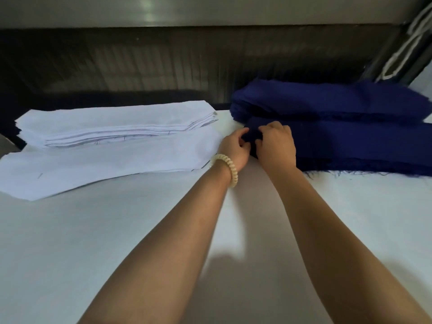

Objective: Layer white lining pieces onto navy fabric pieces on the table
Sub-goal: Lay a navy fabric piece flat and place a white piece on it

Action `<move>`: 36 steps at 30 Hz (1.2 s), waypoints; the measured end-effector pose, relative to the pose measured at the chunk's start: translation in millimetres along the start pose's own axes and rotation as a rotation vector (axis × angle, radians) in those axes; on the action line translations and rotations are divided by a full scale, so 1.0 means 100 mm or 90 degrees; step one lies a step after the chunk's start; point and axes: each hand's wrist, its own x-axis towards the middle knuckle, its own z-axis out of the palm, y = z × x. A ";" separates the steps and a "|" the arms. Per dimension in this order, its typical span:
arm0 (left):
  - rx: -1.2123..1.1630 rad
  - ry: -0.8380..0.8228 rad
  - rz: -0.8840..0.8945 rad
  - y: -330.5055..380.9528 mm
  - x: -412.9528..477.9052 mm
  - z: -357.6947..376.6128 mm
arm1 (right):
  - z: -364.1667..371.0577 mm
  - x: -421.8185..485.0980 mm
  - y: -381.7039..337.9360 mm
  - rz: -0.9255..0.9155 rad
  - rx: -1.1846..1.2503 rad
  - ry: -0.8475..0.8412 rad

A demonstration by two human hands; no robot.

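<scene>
Two navy stacks are laid on table (117, 242): near navy stack (362, 146); far navy stack (327, 99) just behind it; its left corner is pinched by left hand (233, 148) and right hand (277, 146), fingers curled; left of it: near white lining stack (105, 162), far white lining stack (112, 120); one coil band (231, 169) is worn on the left wrist.

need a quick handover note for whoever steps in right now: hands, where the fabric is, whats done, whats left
Left hand: pinches the left end of the near navy stack.
Right hand: pinches the same end, right beside the left.
White lining pieces: two stacks on the left of the table. The far navy stack lies behind the near one, on the right.
Done: no white piece lies on either navy stack.
Left: likely separate a navy piece, lay it flat, layer lining on it, repeat.
</scene>
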 end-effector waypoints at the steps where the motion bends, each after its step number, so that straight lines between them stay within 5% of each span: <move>1: 0.011 -0.006 0.000 -0.01 0.01 -0.01 | 0.00 0.02 0.03 -0.013 -0.009 -0.007; 17: -0.042 0.171 0.033 0.04 0.13 0.03 | -0.08 0.04 0.15 -0.074 0.080 -0.029; 29: -0.149 0.036 -0.059 0.12 0.07 0.05 | -0.08 0.01 0.13 -0.082 0.065 0.026; 36: -0.175 0.064 -0.114 0.19 0.02 -0.09 | -0.11 -0.11 0.09 -0.168 0.064 0.070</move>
